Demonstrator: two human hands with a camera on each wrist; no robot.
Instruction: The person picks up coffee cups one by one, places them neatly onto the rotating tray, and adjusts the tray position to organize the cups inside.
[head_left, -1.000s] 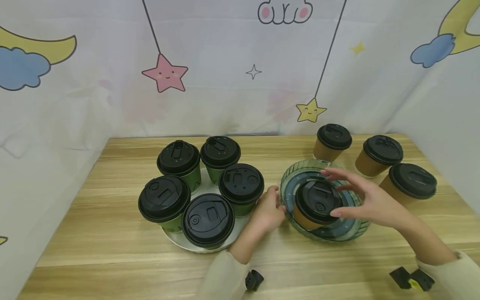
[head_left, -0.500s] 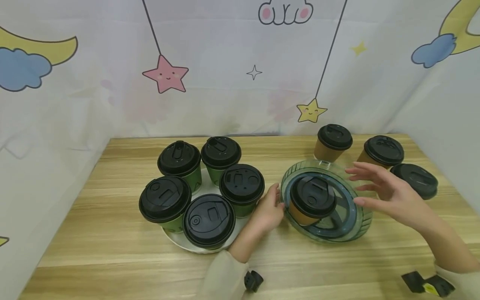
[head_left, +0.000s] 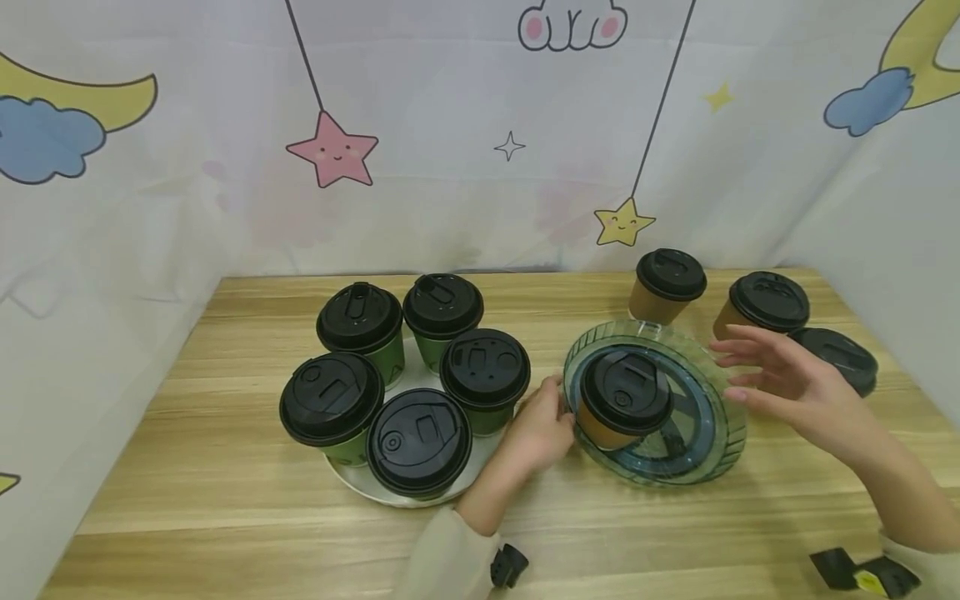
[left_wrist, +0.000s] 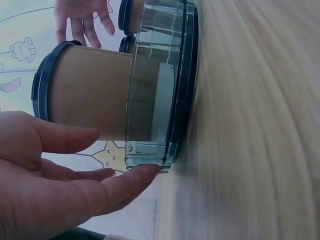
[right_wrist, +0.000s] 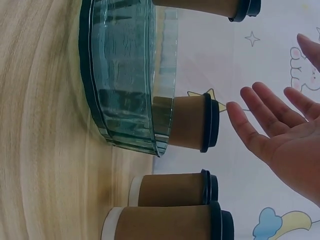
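A brown paper cup with a black lid (head_left: pixel 624 392) stands inside a round clear glass dish (head_left: pixel 697 471) on the wooden table. My left hand (head_left: pixel 543 421) lies at the dish's left side, and its straight fingertips (left_wrist: pixel 142 175) touch the rim of the glass dish (left_wrist: pixel 160 65). My right hand (head_left: pixel 780 379) hovers open over the dish's right edge, fingers spread, holding nothing. In the right wrist view that open hand (right_wrist: pixel 285 135) is apart from the cup (right_wrist: pixel 185 122) in the dish (right_wrist: pixel 125 85).
A white plate (head_left: pixel 360 487) on the left carries several green cups with black lids (head_left: pixel 485 367). Three more brown lidded cups stand behind and right of the dish (head_left: pixel 670 283), (head_left: pixel 767 302), (head_left: pixel 840 357). A printed curtain closes off the back and sides.
My right hand has let go of the brown cup's lid and drawn back to the right. The cup now stands free in the dish. My left hand has stayed at the rim.
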